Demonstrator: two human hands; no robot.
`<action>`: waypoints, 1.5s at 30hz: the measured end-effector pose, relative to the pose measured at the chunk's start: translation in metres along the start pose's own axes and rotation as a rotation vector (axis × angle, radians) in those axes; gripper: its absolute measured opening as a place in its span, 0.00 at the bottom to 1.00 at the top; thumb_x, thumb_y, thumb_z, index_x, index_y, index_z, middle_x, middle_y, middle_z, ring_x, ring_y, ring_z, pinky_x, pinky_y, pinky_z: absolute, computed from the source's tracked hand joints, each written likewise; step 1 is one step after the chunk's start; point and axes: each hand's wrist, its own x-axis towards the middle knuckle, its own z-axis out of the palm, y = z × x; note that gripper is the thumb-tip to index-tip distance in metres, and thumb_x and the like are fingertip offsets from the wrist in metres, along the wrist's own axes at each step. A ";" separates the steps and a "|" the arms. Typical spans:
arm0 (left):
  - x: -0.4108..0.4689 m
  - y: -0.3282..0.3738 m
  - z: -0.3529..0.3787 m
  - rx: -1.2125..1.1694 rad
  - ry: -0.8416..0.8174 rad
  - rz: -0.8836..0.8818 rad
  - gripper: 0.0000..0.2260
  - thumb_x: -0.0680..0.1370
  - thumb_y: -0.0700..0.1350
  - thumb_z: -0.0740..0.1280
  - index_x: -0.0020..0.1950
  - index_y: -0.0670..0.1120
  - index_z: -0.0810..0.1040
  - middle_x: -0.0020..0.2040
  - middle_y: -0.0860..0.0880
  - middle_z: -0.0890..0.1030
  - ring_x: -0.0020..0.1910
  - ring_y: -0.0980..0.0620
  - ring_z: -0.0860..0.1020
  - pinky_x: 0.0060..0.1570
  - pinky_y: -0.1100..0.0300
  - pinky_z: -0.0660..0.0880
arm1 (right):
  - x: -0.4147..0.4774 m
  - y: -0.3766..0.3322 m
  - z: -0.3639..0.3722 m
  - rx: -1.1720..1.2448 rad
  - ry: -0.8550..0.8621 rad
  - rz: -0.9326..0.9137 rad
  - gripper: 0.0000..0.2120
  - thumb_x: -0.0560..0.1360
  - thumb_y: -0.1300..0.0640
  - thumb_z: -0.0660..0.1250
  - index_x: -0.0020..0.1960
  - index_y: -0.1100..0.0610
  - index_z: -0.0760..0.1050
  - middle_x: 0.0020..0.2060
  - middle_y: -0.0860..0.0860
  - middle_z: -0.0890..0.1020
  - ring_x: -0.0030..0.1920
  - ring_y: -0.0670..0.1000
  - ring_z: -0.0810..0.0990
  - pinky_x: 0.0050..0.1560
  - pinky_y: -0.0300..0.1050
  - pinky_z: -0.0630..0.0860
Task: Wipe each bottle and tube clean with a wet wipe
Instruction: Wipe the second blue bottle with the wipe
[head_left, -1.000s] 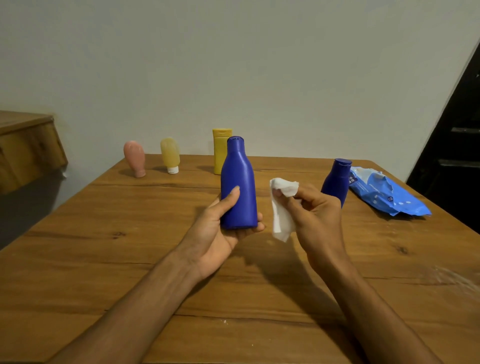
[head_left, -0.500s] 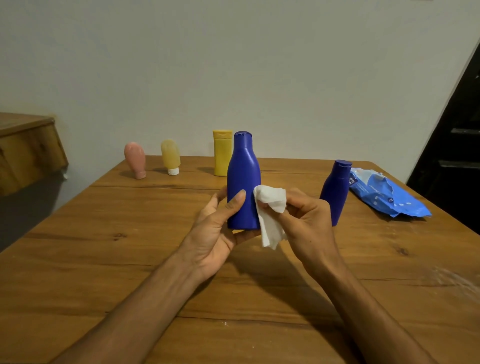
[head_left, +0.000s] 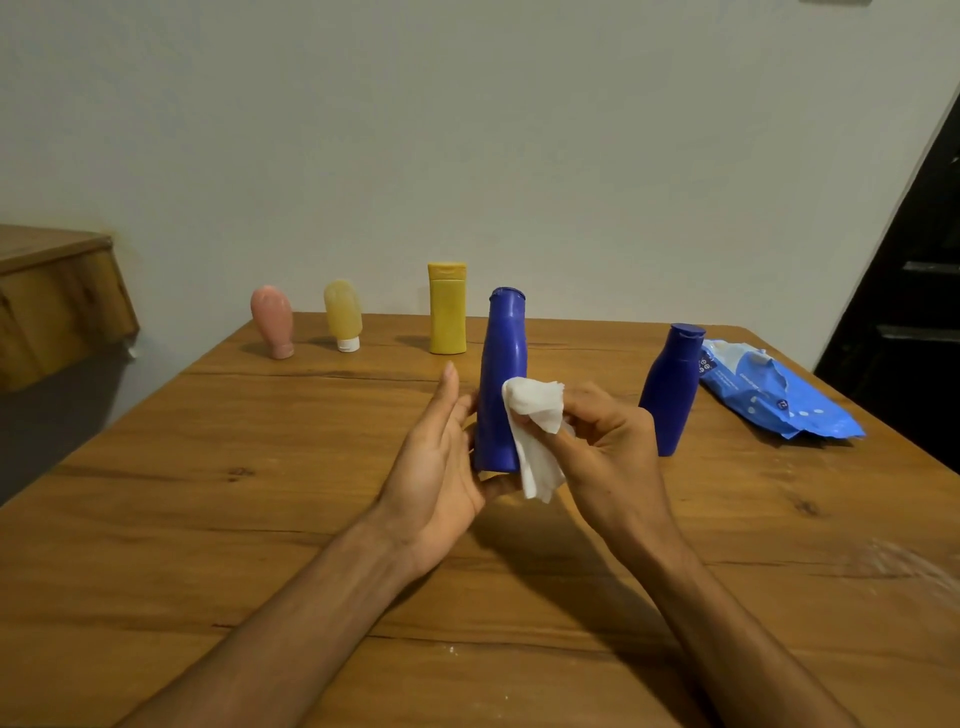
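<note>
Pale wall (head_left: 467, 130), wood table (head_left: 249, 499), dark door (head_left: 914, 291) rt.

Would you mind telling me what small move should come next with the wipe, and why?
Probably slide the wet wipe down the held blue bottle: the right hand presses it against the bottle's middle, and the left hand holds the bottle.

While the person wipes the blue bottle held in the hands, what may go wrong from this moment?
1. The left hand holds the tall blue bottle only near its base, and the thumb looks loose, so pressure from the wet wipe may tip it or make it slip.
2. The right hand works just in front of the second blue bottle, which stands free on the table; a wide stroke might knock it over.
</note>
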 end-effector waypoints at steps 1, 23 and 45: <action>-0.001 -0.001 0.001 0.014 -0.005 -0.001 0.30 0.77 0.64 0.58 0.73 0.47 0.69 0.67 0.41 0.77 0.66 0.43 0.76 0.62 0.45 0.74 | -0.001 -0.001 0.001 0.011 -0.007 -0.005 0.09 0.68 0.49 0.68 0.48 0.43 0.77 0.46 0.44 0.82 0.49 0.43 0.80 0.45 0.33 0.77; 0.001 0.005 -0.002 -0.212 0.032 0.007 0.22 0.80 0.57 0.59 0.68 0.45 0.75 0.64 0.37 0.78 0.62 0.40 0.76 0.69 0.39 0.67 | 0.001 0.001 -0.003 0.033 0.178 -0.030 0.12 0.71 0.57 0.70 0.48 0.41 0.76 0.46 0.43 0.81 0.48 0.42 0.79 0.43 0.33 0.77; 0.001 0.001 -0.001 -0.105 -0.040 -0.060 0.34 0.79 0.66 0.51 0.69 0.40 0.74 0.49 0.42 0.82 0.45 0.49 0.82 0.46 0.56 0.80 | -0.006 0.009 0.004 -0.451 -0.178 -0.394 0.06 0.72 0.53 0.67 0.46 0.52 0.80 0.45 0.42 0.75 0.48 0.38 0.72 0.41 0.46 0.73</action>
